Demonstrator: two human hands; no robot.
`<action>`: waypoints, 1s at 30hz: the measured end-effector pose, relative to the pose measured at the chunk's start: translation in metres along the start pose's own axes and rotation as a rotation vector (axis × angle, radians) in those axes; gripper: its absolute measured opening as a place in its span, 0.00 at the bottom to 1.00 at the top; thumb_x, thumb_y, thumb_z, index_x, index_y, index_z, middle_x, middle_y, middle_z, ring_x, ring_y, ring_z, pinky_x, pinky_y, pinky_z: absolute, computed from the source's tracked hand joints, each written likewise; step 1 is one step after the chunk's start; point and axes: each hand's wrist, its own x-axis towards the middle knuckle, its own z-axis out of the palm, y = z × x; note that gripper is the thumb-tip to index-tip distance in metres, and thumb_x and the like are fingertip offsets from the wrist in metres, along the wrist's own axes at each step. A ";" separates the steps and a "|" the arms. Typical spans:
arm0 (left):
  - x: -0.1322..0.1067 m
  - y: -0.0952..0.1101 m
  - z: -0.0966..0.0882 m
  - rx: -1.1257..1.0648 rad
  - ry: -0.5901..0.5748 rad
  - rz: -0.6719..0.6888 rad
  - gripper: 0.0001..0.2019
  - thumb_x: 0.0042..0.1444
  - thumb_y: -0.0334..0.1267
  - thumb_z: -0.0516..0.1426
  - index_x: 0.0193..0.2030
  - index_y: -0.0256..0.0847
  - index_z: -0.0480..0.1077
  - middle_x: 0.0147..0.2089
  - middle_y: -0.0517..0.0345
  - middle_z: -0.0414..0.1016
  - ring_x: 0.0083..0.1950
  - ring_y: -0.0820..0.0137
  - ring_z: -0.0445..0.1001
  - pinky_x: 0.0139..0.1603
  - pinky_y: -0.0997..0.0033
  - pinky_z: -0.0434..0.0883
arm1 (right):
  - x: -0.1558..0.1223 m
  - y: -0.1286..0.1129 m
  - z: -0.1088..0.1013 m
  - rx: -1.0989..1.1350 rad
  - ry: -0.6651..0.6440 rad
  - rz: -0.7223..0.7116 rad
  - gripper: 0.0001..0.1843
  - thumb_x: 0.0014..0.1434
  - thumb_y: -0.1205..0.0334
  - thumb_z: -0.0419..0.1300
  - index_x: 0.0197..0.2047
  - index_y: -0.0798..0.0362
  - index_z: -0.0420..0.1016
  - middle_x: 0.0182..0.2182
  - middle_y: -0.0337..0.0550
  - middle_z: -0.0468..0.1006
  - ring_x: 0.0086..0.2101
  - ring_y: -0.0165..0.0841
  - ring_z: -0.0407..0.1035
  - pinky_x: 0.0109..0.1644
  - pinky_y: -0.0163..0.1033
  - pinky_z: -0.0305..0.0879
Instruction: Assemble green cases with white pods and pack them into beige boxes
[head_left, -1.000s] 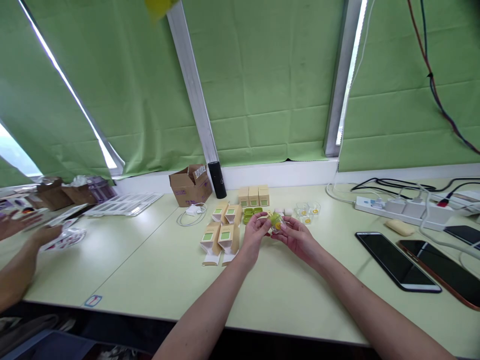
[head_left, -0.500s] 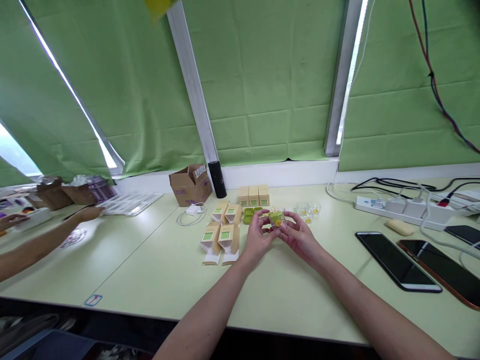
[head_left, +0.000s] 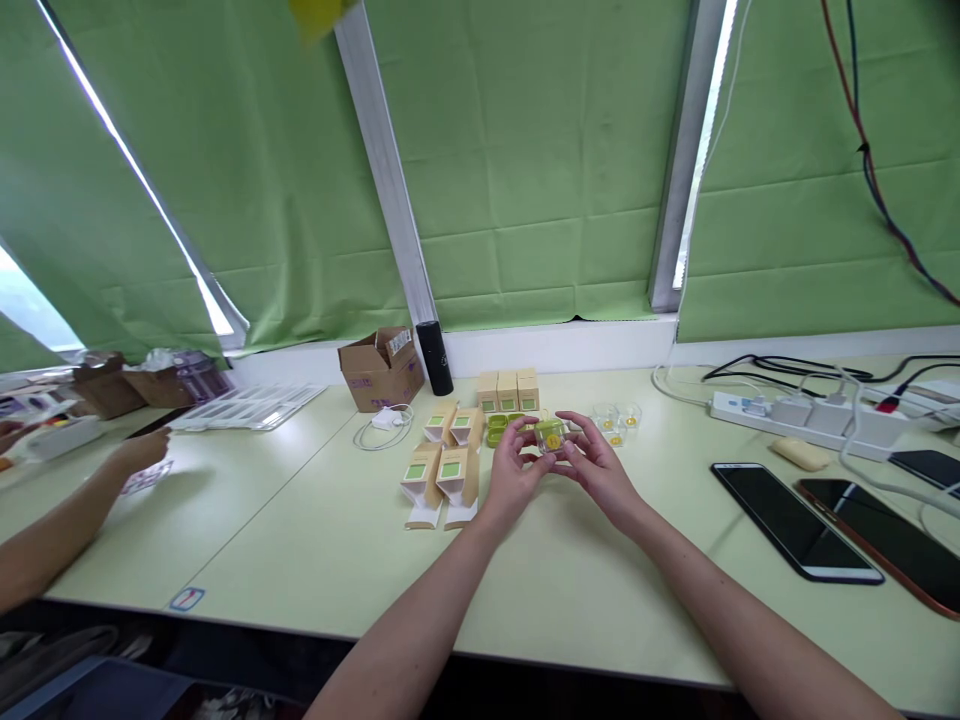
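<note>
A small clear container with a green top and a round yellow spot [head_left: 553, 438] is held up above the table, between my two hands. My left hand [head_left: 516, 478] has its fingers closed on the left side, and my right hand [head_left: 602, 474] grips the right side. Behind my left fingers lie green plastic pieces [head_left: 496, 431], partly hidden. Several clear containers with yellow spots [head_left: 616, 437] sit just beyond my right hand. To the left of my left hand are several open cardboard boxes [head_left: 455, 467] with green labels, flaps spread.
Three closed small boxes [head_left: 508, 391] stand in a row behind. A larger carton [head_left: 381, 378], a black bottle [head_left: 434, 360] and a white charger [head_left: 388, 418] are farther left. Phones [head_left: 795, 520] and a power strip [head_left: 810, 425] lie right. Another person's hand [head_left: 142, 450] works at far left.
The container has turned slightly in my hands, its yellow spot now facing me more squarely. At far left, the other person's hand has drawn back leftward from the white tray.
</note>
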 end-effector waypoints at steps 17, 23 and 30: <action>-0.001 0.002 -0.001 0.059 0.012 0.006 0.26 0.53 0.42 0.69 0.58 0.45 0.69 0.48 0.50 0.76 0.52 0.61 0.75 0.48 0.65 0.74 | -0.001 -0.003 0.002 -0.042 0.002 -0.011 0.25 0.60 0.45 0.68 0.58 0.38 0.71 0.39 0.37 0.74 0.44 0.36 0.76 0.60 0.54 0.72; -0.001 0.003 -0.001 0.089 0.023 0.010 0.25 0.53 0.40 0.69 0.57 0.45 0.70 0.51 0.49 0.76 0.54 0.61 0.74 0.47 0.66 0.73 | 0.000 -0.004 0.002 -0.041 0.011 -0.010 0.26 0.59 0.44 0.69 0.57 0.39 0.71 0.40 0.37 0.75 0.44 0.36 0.76 0.60 0.54 0.72; -0.002 0.005 0.003 0.161 0.083 0.047 0.23 0.55 0.37 0.67 0.57 0.47 0.71 0.57 0.49 0.75 0.54 0.62 0.75 0.47 0.66 0.72 | 0.000 -0.001 0.005 -0.050 0.051 -0.028 0.27 0.59 0.44 0.69 0.60 0.38 0.72 0.43 0.40 0.78 0.45 0.38 0.76 0.60 0.54 0.71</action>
